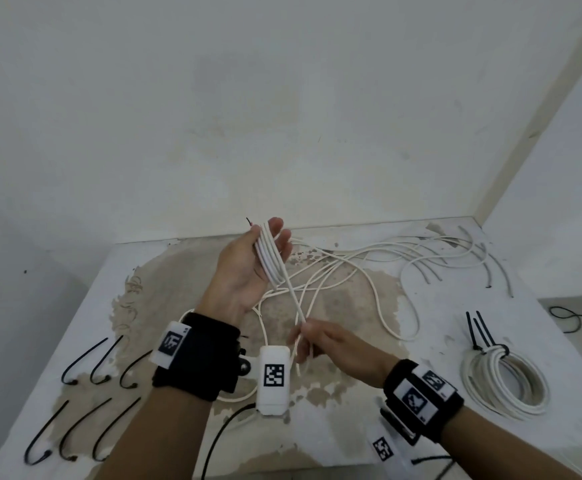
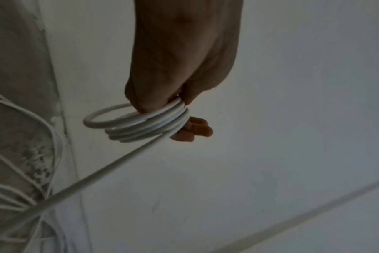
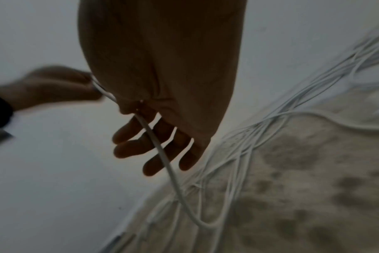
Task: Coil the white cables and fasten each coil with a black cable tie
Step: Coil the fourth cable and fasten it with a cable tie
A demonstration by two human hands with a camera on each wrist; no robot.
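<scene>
Your left hand (image 1: pixel 248 268) is raised palm-up over the counter (image 1: pixel 403 427), and a few turns of white cable (image 1: pixel 271 259) are wound across its palm and round the straight fingers, which carry the small coil (image 2: pixel 145 123) without clenching on it. From the coil's near end one strand runs straight, down and toward you, to your right hand (image 1: pixel 331 344), which pinches it between thumb and forefinger while the other fingers hang loose. That strand's long line, from upper left to lower right, is what the next wrap turns on: your right hand sits nearer you and lower than the coil, so it looks as if it must carry the strand up and over the left fingers to add a loop. Past the pinch the cable drops into the loose tangle of white cables (image 1: pixel 403 251) lying behind and to the right. One finished coil (image 1: pixel 506 381) lies at the right of the counter, already bound with black ties. Spare black cable ties (image 1: pixel 85 358) lie at the left, well clear of both hands.
</scene>
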